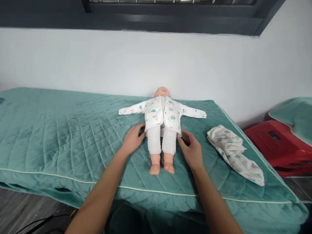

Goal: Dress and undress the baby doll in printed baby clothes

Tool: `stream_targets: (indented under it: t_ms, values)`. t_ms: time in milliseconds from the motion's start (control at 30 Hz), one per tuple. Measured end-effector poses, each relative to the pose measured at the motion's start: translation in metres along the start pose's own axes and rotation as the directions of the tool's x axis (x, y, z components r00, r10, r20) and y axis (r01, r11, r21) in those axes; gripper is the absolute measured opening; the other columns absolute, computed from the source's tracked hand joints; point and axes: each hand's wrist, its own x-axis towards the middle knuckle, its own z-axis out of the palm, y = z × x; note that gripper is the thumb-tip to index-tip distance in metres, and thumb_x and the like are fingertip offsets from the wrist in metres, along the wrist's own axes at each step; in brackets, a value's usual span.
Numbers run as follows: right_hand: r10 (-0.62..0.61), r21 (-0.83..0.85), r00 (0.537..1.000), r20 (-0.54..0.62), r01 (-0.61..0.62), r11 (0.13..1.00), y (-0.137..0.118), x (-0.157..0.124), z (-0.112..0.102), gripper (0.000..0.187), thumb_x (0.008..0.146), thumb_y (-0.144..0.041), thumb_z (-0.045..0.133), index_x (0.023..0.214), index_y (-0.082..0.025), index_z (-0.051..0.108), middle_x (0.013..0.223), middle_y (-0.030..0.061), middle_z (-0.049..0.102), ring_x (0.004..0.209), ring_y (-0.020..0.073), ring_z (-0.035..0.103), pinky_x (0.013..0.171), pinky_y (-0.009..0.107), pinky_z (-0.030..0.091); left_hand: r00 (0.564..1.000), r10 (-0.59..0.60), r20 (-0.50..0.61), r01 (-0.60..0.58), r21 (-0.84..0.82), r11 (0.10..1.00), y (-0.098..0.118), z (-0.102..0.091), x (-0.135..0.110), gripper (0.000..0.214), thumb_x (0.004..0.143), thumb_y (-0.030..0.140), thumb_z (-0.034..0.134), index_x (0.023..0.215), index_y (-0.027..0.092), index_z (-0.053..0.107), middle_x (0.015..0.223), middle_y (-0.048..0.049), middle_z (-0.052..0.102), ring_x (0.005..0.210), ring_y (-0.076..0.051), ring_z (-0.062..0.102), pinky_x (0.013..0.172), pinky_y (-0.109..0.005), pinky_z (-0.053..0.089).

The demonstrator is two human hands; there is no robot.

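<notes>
While a doll lay in an unfastened printed jacket, the left hand and right hand pinched its hem, crumpled printed cloth nearby

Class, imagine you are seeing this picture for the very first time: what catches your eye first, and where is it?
The doll lies mid-picture on the green quilted cover, its patterned white jacket open, sleeves spread wide. The left hand and right hand flank its hips. At right lie a crumpled patterned cloth and, past the cover's edge, something bright red.
</notes>
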Motion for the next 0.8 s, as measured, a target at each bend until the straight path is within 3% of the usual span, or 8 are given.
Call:
stream_targets:
  t_ms: [133, 300, 467, 600, 700, 800]
  values:
    - [0.042, -0.244, 0.999, -0.033, -0.049, 0.968, -0.003, -0.002, 0.002, 0.04, 0.088, -0.044, 0.063, 0.121, -0.021, 0.065, 0.108, 0.0077, 0.074, 0.095, 0.0249, 0.068, 0.088, 0.042, 0.052, 0.999, 0.013, 0.052, -0.02, 0.13, 0.991, 0.01, -0.003, -0.015, 0.023, 0.086, 0.027, 0.062, 0.109, 0.025, 0.065, 0.134, -0.0061, 0.067, 0.124, -0.03, 0.06, 0.107, -0.049, 0.044]
    - [0.079, -0.439, 0.997, -0.006, -0.074, 0.895, -0.005, 0.011, 0.01, 0.033, 0.09, -0.036, 0.054, 0.118, -0.025, 0.066, 0.098, 0.0043, 0.072, 0.087, 0.0227, 0.064, 0.077, 0.036, 0.047, 1.0, -0.005, 0.016, 0.002, 0.214, 0.977, 0.015, 0.0, -0.012, 0.01, 0.092, 0.024, 0.053, 0.095, 0.023, 0.063, 0.127, -0.0067, 0.07, 0.116, -0.028, 0.062, 0.1, -0.045, 0.045]
    - [0.032, -0.403, 0.994, -0.101, -0.07, 0.913, -0.001, 0.006, 0.006, 0.04, 0.085, -0.028, 0.049, 0.119, -0.02, 0.067, 0.094, 0.0062, 0.07, 0.081, 0.0223, 0.061, 0.076, 0.035, 0.046, 0.999, -0.023, -0.026, 0.029, 0.236, 0.971, 0.012, -0.001, -0.016, 0.015, 0.093, 0.024, 0.049, 0.094, 0.021, 0.063, 0.106, -0.009, 0.073, 0.102, -0.027, 0.064, 0.089, -0.04, 0.047]
    - [0.044, -0.4, 0.986, -0.162, -0.106, 0.91, -0.003, -0.002, 0.005, 0.04, 0.083, -0.029, 0.048, 0.117, -0.018, 0.068, 0.092, 0.0077, 0.069, 0.081, 0.0238, 0.061, 0.078, 0.039, 0.047, 0.998, -0.029, -0.048, 0.038, 0.185, 0.982, 0.009, -0.002, -0.021, 0.013, 0.091, 0.024, 0.05, 0.087, 0.022, 0.063, 0.106, -0.0073, 0.074, 0.099, -0.026, 0.064, 0.089, -0.039, 0.047]
    - [0.048, -0.338, 0.995, -0.092, -0.077, 0.938, -0.005, -0.009, 0.001, 0.038, 0.085, -0.029, 0.048, 0.115, -0.018, 0.068, 0.094, 0.0076, 0.071, 0.08, 0.0228, 0.063, 0.08, 0.039, 0.05, 0.999, -0.006, -0.046, 0.014, 0.173, 0.985, 0.009, -0.001, -0.022, 0.013, 0.092, 0.026, 0.051, 0.087, 0.022, 0.062, 0.112, -0.0069, 0.074, 0.104, -0.026, 0.064, 0.094, -0.042, 0.046]
    - [-0.02, -0.287, 1.0, -0.003, 0.018, 0.958, -0.005, -0.01, -0.021, 0.034, 0.086, -0.03, 0.05, 0.113, -0.019, 0.068, 0.102, 0.009, 0.072, 0.086, 0.0227, 0.066, 0.082, 0.039, 0.054, 0.999, 0.005, -0.044, 0.002, 0.159, 0.987, 0.008, 0.0, -0.022, 0.01, 0.092, 0.027, 0.055, 0.083, 0.023, 0.06, 0.113, -0.005, 0.074, 0.106, -0.027, 0.064, 0.095, -0.043, 0.046]
